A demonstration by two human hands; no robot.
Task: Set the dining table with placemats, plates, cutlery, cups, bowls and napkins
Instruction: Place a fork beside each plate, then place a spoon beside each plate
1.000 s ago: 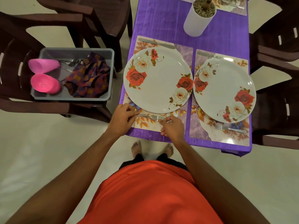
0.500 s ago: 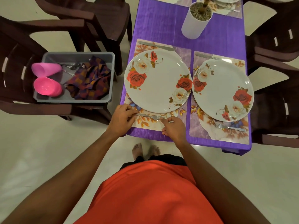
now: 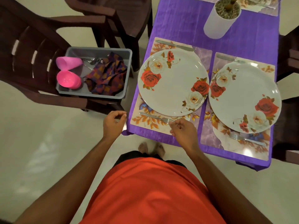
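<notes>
Fork [image 3: 155,117] is laid just below the near plate [image 3: 173,81], on the placemat [image 3: 145,125]. Both hands are loosely curled and empty: the right hand [image 3: 182,130] by the tines, the left hand [image 3: 114,122] lower left of the plate. The fork would best be squared to the worktop [image 3: 182,26] edge before it is left. No writing is seen.

The desk [image 3: 181,25] wore a purple cloth. The left plate [image 3: 173,88] and right plate [image 3: 247,94] were white with red and cream roses, on placemats [image 3: 145,122] of lilac marbling and orange leaves. The grey tub [image 3: 97,50] held pink cups [image 3: 68,80] and napkins [image 3: 105,78] checked purple, orange and red.
</notes>
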